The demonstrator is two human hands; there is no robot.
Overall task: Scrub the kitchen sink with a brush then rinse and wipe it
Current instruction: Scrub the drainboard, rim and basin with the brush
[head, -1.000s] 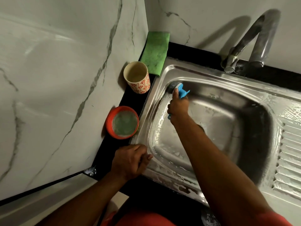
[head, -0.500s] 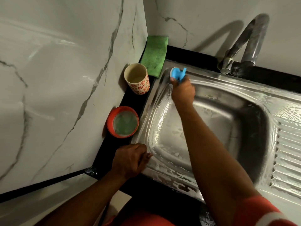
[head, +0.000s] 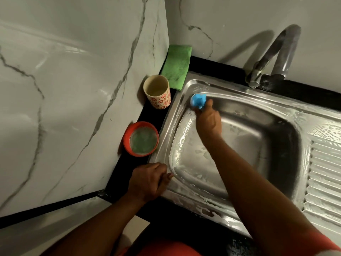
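Observation:
A steel sink (head: 287, 106) with soapy streaks fills the right half of the view. My right hand (head: 208, 121) grips a blue brush (head: 198, 101) and presses it against the basin's far left corner, just under the rim. The brush bristles are hidden under its blue back. My left hand (head: 147, 180) rests with curled fingers on the sink's near left rim and holds nothing I can see. A grey tap (head: 271, 58) arches over the sink's far edge.
A red bowl of soapy green liquid (head: 141, 138) and a patterned cup (head: 157, 91) stand on the black counter left of the sink. A green cloth (head: 177, 66) lies in the far corner. Marble walls close off left and back. A ribbed drainboard (head: 324, 172) lies right.
My right hand carried the brush from the basin's left wall up to the far left rim, then slightly down into the corner. My left hand stayed on the rim.

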